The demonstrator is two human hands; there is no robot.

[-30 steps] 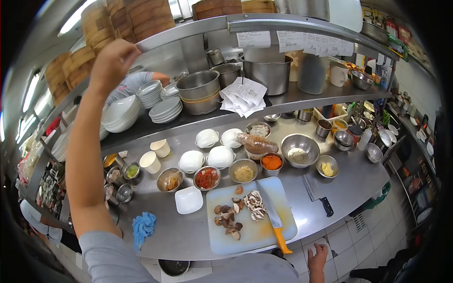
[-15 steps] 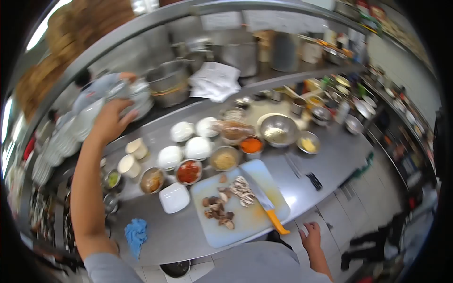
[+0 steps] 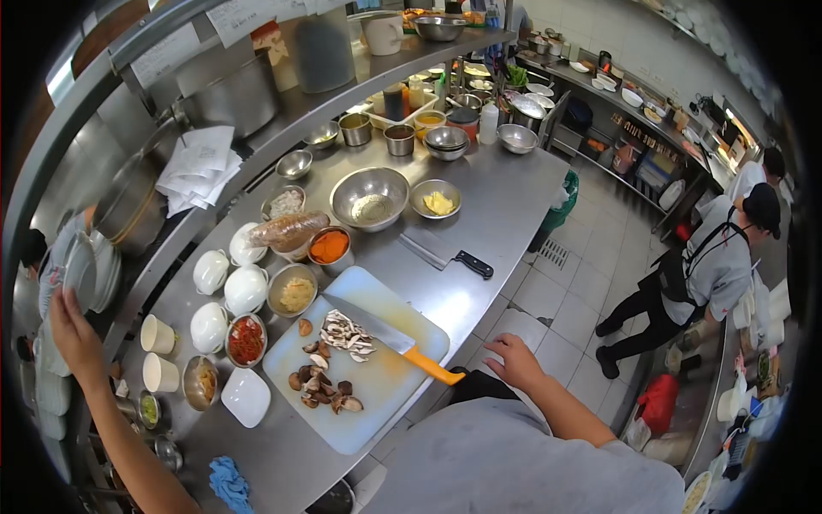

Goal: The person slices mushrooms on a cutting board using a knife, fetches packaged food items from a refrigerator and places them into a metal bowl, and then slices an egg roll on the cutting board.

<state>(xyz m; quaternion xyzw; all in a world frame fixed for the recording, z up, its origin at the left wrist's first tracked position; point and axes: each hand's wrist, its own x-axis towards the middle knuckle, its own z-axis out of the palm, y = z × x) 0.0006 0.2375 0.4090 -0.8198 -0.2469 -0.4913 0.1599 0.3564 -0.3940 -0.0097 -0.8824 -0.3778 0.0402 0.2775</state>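
My left hand (image 3: 75,334) is raised at the far left, fingers stretched out, beside stacked plates on the shelf. Its fingertips overlap the lower edge of a tilted plate (image 3: 80,267); whether they touch it I cannot tell. My right hand (image 3: 515,361) hangs over the table's front edge, empty, its fingers loosely bent and apart. Between the hands lies a white cutting board (image 3: 390,308) with sliced mushrooms (image 3: 346,336) and brown mushroom pieces (image 3: 321,390). A knife with a yellow handle (image 3: 432,366) rests across the board, handle toward my right hand.
Behind the board stand white bowls (image 3: 247,289), a large steel bowl (image 3: 370,197) and several filled bowls. A cleaver (image 3: 445,255) lies on the steel table. A blue cloth (image 3: 229,485) is at front left. A co-worker (image 3: 715,248) stands at right; another person is partly visible behind the plates.
The view has swung to the right, bringing more of the right aisle and co-worker in. My left hand now appears lower and farther left, by the plates. My right hand still holds nothing.
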